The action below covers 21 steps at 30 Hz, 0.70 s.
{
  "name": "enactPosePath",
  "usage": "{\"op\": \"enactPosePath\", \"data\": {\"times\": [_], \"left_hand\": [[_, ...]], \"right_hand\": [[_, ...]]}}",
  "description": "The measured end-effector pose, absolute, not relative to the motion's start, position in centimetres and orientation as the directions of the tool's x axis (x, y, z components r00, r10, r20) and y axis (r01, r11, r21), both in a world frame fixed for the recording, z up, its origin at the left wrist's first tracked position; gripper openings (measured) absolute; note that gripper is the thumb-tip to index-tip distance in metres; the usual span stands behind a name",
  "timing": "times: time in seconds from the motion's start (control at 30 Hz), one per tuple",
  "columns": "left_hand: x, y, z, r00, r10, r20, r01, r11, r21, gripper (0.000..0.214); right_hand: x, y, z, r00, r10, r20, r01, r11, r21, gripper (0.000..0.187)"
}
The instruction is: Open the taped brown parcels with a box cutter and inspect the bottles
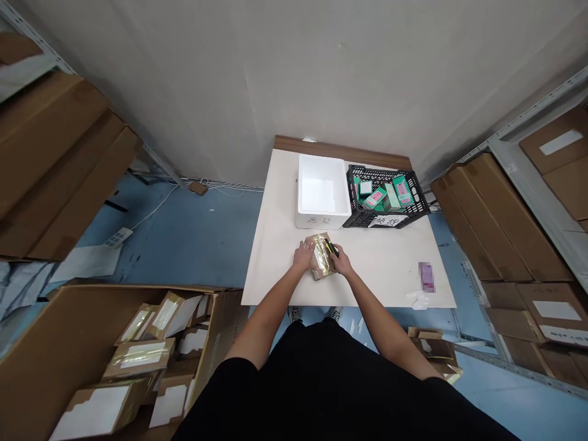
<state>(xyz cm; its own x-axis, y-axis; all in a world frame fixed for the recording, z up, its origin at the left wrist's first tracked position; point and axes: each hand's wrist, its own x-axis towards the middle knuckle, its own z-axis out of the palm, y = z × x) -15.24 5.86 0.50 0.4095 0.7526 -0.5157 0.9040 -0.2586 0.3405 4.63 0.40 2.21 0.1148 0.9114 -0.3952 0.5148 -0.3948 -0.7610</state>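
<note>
A small cardboard box [324, 262] covered with shiny tape lies on the white table [271, 257] in front of me. My left hand [304, 255] grips its left side, with fingers over the upper left edge. In my right hand [341, 261] is a black-and-yellow utility knife [331, 247], held over the box's upper right part. Whether its blade touches the tape is too small to tell. Just behind the box stands a white foam box [321, 221] with handwriting on its front.
Right of the foam box, a black plastic crate [416, 211] holds several green-and-pink boxes [403, 190]. A blurred purple item [426, 277] and white scraps [418, 299] lie at the table's right. A large carton [225, 318] of taped parcels stands at lower left. Shelves [528, 165] flank both sides.
</note>
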Motion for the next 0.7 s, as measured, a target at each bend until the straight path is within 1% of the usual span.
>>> {"op": "enactPosePath", "data": {"times": [0.07,0.17,0.27,0.33,0.53,0.7], "left_hand": [[-14.1,4.9,0.5,0.346,0.774,-0.53,0.924,-0.184,0.335,0.13],[-12.9,4.2,0.2,0.297,0.787,-0.54,0.918,-0.08,0.388,0.129],[-12.7,4.2,-0.2,0.284,0.79,-0.543,0.886,0.0,0.464,0.128],[-12.8,4.3,-0.5,0.277,0.788,-0.55,0.877,0.027,0.48,0.128],[-12.9,4.4,-0.7,0.268,0.775,-0.572,0.897,0.016,0.442,0.13],[-12.9,4.5,-0.5,0.252,0.763,-0.595,0.914,0.014,0.406,0.134]], "right_hand": [[4.4,2.0,2.7,0.095,0.926,-0.365,0.649,-0.335,-0.683,0.059],[3.7,3.6,3.3,0.067,0.925,-0.374,0.756,-0.292,-0.586,0.061],[3.1,4.3,3.5,0.061,0.915,-0.4,0.771,-0.298,-0.563,0.06],[2.8,4.4,3.5,0.06,0.912,-0.407,0.768,-0.302,-0.564,0.059],[2.9,4.7,3.8,0.015,0.894,-0.448,0.839,-0.255,-0.48,0.059],[3.3,4.6,3.9,0.03,0.876,-0.482,0.853,-0.274,-0.445,0.062]]}}
